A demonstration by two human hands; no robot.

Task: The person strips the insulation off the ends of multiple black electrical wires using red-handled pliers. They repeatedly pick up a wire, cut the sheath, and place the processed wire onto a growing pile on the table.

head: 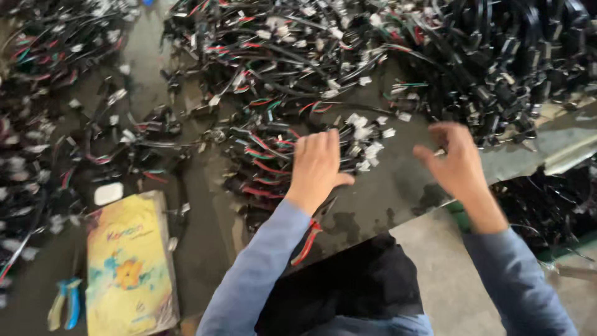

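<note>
Gathering the wire harness bundle (273,158) at the table's (398,186) middle, press your left hand (317,168) flat on it, fingers spread and closing on nothing; your right hand (457,162) hovers open beside the white connectors (367,140), so gather those 2 ends together without snagging neighbouring cables

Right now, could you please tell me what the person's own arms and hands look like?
Both arms wear long, plain light-blue sleeves of soft cloth that end at the wrists, with no markings showing. The left hand and right hand are bare: no gloves, and no rings or watch that this blurred view shows.
</note>
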